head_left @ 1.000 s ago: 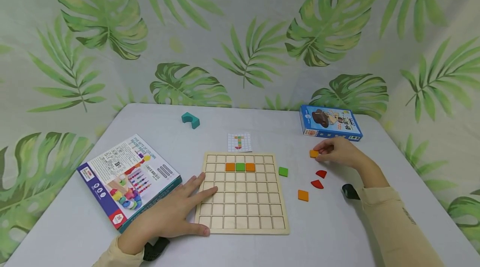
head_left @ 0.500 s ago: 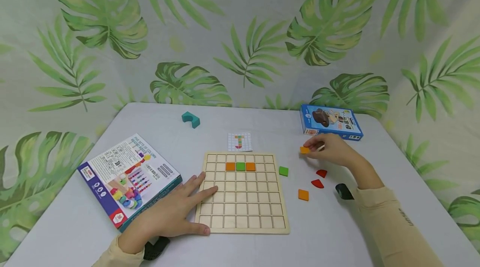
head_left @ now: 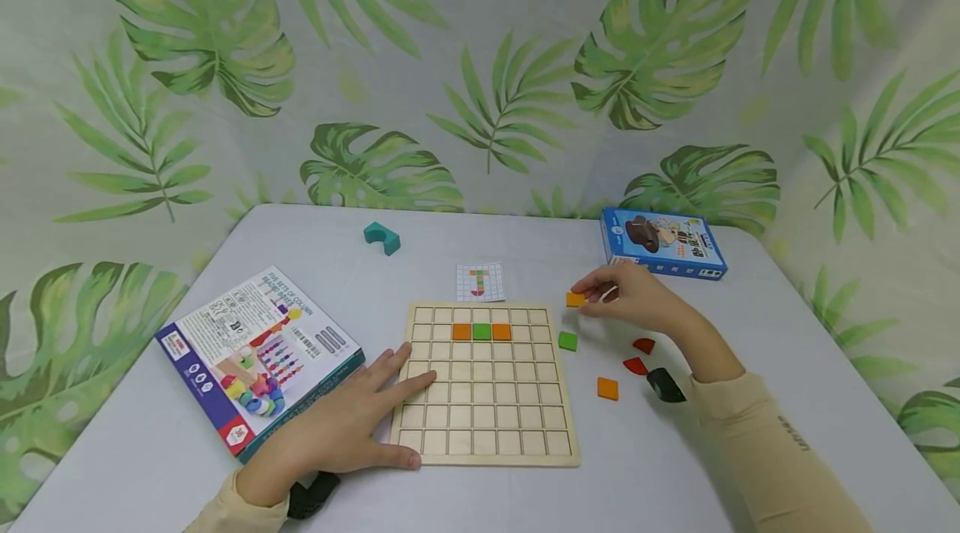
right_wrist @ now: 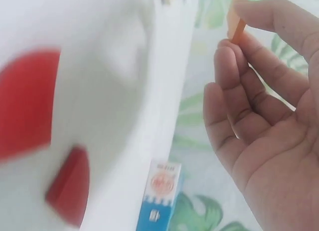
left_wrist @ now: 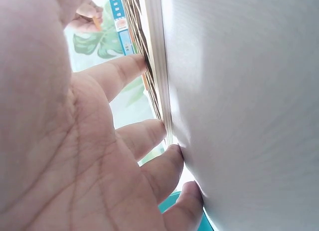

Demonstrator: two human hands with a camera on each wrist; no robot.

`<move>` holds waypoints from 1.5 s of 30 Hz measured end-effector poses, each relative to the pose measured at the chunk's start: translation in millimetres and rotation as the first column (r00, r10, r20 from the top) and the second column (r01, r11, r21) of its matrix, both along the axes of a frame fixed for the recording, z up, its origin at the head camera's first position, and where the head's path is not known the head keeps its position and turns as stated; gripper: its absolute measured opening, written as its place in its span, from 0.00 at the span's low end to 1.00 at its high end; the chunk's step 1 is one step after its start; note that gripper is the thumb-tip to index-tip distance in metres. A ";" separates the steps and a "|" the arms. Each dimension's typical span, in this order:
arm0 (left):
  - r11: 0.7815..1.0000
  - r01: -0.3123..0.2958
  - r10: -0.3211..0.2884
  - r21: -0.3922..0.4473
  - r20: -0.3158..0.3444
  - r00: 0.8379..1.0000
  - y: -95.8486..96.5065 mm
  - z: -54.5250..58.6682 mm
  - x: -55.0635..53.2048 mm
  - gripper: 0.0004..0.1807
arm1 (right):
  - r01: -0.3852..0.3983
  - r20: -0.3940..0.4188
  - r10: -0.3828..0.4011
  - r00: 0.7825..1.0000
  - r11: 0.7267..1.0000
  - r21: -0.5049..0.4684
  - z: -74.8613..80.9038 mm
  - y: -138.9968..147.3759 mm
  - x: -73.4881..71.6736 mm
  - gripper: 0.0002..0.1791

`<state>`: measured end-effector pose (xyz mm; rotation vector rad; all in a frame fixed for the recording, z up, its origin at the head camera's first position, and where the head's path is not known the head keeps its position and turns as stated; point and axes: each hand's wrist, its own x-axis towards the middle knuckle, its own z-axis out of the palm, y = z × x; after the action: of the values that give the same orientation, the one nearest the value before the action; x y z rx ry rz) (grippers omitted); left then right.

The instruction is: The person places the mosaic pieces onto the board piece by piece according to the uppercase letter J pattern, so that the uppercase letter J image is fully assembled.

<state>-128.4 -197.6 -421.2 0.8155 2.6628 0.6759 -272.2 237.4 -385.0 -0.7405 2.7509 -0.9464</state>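
Note:
My right hand [head_left: 633, 296] pinches an orange square tile [head_left: 575, 300] between thumb and fingers, raised over the table just past the board's right edge. The right wrist view shows the same tile [right_wrist: 236, 19] at the fingertips. With fingers spread, my left hand [head_left: 358, 416] rests on the left edge of the wooden grid board [head_left: 495, 416]. Two orange tiles with a green tile [head_left: 482, 332] between them form a row near the board's top. Behind the board lies a small pattern card [head_left: 491, 283] with a coloured figure printed on it.
Right of the board lie a green tile [head_left: 567, 341], an orange tile [head_left: 607, 388] and two red wedge pieces [head_left: 636, 366]. A blue box [head_left: 663, 243] stands at the back right. A larger box [head_left: 258, 358] lies at left, and a teal arch block [head_left: 382, 238] sits behind.
My right hand has carried the orange tile leftward, from beside the blue box toward the board. The left hand stays in place on the board.

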 end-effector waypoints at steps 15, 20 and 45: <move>1.000 -0.005 0.005 0.006 0.017 1.000 0.9 0.2 -0.4 0.55 | -0.097 0.046 0.097 0.994 0.995 -0.015 -0.5 -38.1 9.5 0.14; 1.000 -0.003 0.003 0.007 0.008 1.000 0.6 0.2 -1.5 0.55 | -0.128 0.070 0.130 0.989 0.991 -0.038 1.2 -52.0 12.0 0.13; 1.000 -0.003 0.003 0.003 0.008 1.000 1.8 0.8 -0.6 0.55 | -0.257 0.104 0.259 0.960 0.966 -0.034 -7.3 -96.5 17.3 0.13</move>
<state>-129.0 -195.8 -420.5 0.8080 2.6576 0.6829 -254.9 140.9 -392.2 -0.9916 2.4789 -0.9292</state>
